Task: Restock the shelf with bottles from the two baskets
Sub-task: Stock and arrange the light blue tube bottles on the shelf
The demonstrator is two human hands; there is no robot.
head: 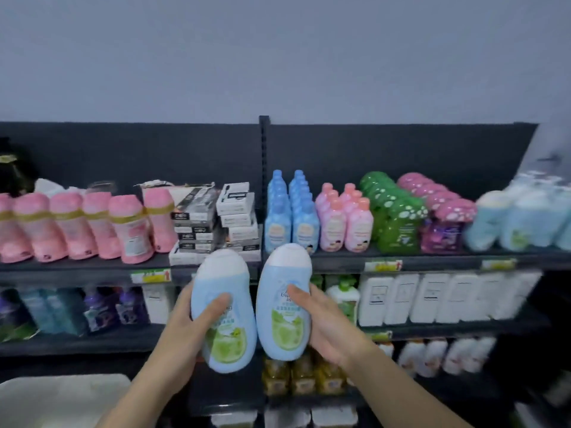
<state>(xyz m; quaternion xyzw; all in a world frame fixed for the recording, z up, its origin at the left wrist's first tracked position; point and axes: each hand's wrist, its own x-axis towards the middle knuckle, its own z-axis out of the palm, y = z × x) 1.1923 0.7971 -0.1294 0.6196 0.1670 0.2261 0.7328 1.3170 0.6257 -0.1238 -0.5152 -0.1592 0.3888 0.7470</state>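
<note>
Head view: the shelf's black upright post (264, 156) splits the top shelf (92, 267) in two. Left of the post, black-and-white boxes (216, 220) are stacked up to the front edge, and pink bottles (77, 227) stand further left. Right of the post, small blue bottles (290, 217) stand in close rows. Far right of it are blurred pale blue bottles (519, 217). Open room lies above the goods, against the dark back panel, and in front of the shelf edge.

The left hand (191, 319), just left of the post and below the top shelf's edge, is curled round the left bottle (224, 310), thumb across its label. The right hand (327, 322), just right of the post, grips the right bottle (284, 304) the same way. Both bottles are upright with white caps up, side by side. I cannot tell whether they touch.
</note>
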